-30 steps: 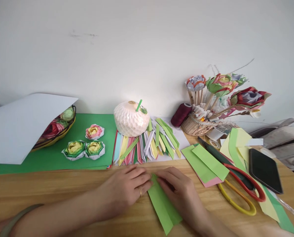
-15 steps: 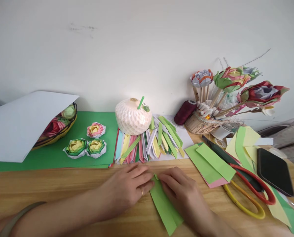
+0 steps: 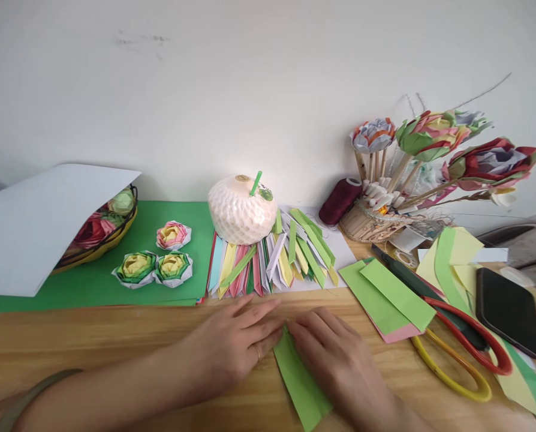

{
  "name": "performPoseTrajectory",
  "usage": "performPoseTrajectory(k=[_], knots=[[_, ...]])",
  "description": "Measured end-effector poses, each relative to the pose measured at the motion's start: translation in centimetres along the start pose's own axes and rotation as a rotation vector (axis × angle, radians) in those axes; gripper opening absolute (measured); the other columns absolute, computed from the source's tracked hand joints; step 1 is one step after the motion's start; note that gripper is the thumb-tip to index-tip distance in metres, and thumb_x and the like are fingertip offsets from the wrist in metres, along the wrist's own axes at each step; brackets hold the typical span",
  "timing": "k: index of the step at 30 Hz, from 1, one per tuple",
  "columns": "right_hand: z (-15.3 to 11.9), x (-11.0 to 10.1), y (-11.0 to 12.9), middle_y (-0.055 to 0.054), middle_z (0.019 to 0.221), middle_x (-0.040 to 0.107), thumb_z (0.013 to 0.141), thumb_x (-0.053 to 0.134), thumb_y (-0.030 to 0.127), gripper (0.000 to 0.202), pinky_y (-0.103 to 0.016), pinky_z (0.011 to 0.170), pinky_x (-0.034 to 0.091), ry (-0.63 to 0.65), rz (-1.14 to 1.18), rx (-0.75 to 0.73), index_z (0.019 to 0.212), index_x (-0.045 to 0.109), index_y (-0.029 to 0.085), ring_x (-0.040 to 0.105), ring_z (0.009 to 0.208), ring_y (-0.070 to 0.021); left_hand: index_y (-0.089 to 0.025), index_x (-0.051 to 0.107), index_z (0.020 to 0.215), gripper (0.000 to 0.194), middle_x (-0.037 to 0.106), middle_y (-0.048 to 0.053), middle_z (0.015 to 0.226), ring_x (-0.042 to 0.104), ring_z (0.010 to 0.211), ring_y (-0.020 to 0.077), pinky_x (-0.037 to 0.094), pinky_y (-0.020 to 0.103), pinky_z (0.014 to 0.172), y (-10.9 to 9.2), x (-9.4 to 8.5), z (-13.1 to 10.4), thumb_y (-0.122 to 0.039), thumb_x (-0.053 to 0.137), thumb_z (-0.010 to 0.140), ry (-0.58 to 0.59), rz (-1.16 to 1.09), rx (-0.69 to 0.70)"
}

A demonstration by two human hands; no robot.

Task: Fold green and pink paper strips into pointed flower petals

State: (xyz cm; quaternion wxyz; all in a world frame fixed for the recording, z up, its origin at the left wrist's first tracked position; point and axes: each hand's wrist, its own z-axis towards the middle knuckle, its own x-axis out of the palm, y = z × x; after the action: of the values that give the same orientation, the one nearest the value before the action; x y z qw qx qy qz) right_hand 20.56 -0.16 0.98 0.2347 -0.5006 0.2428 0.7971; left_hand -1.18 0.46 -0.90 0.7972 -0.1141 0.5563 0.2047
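A light green paper strip lies at an angle on the wooden table between my hands, its upper end near my fingertips. My left hand, with a ring on one finger, rests with fingers spread, fingertips touching the strip's top left edge. My right hand has its fingers curled together, pressing on the strip's top right side and covering part of that edge. Behind the hands, many folded paper strips in several colours fan out under a white textured round object with a green straw.
Three paper flowers sit on green sheets at left, beside a basket under white paper. At right are green papers, scissors, a phone, a thread spool and a holder of paper flowers.
My left hand's fingers have spread wider, with the index finger lifting away from the others. My right hand stays on the strip's top end. The view has shifted slightly.
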Motion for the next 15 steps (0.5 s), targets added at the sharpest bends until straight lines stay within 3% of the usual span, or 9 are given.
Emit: performPoseTrajectory(k=[6, 15], knots=[[0.05, -0.18, -0.03, -0.006, 0.072, 0.057, 0.099, 0.032, 0.017, 0.034, -0.03, 0.057, 0.041, 0.021, -0.013, -0.02, 0.083, 0.062, 0.015, 0.049, 0.066, -0.0184, -0.008, 0.053, 0.125, 0.032, 0.059, 0.011, 0.127, 0.04, 0.13, 0.0308, 0.038, 0.047, 0.099, -0.1, 0.07, -0.04, -0.016, 0.04, 0.097, 0.011, 0.005, 0.002], [0.22, -0.28, -0.3, -0.007, 0.073, 0.057, 0.096, 0.034, 0.013, 0.03, -0.031, 0.057, 0.041, 0.062, 0.0, -0.074, 0.084, 0.062, 0.012, 0.048, 0.067, -0.0189, -0.007, 0.055, 0.122, 0.034, 0.061, 0.008, 0.126, 0.043, 0.125, 0.0334, 0.041, 0.049, 0.096, -0.16, -0.36, 0.15, -0.015, 0.032, 0.098, 0.015, 0.019, 0.003]])
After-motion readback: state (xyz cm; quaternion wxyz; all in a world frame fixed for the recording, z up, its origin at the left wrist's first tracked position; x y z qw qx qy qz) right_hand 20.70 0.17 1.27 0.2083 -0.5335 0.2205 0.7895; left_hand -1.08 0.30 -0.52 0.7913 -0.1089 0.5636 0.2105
